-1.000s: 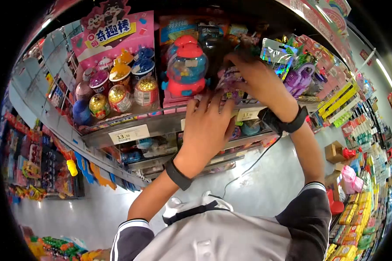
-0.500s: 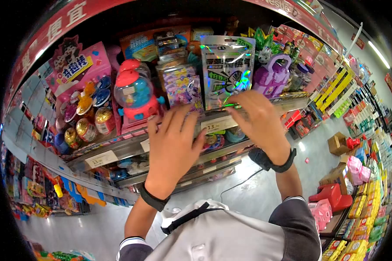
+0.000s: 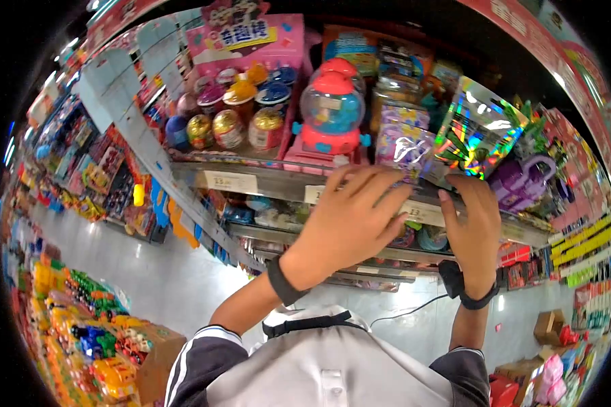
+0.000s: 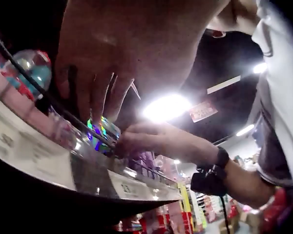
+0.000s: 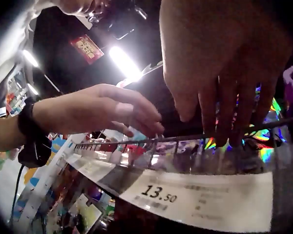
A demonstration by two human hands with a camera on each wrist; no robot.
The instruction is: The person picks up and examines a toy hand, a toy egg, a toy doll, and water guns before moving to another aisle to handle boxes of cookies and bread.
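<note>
The shiny bag (image 3: 478,129) slants up and rightward just beyond the right hand (image 3: 475,227), nearer than the left hand (image 3: 349,220); both are loosely open, bag contact unclear.

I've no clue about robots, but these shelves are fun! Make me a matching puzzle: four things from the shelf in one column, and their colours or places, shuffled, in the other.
1. Toy dispenser
2. Shiny packet
3. Handled case
4. Foil-topped eggs

A. Purple, at the right of the shiny packet
B. Gold on top, in a row at the left of the dispenser
C. Red-topped, with a clear globe
D. Silvery with rainbow glints, tilted, just beyond the fingers of the right hand

Right pairs: 1-C, 2-D, 3-A, 4-B
</note>
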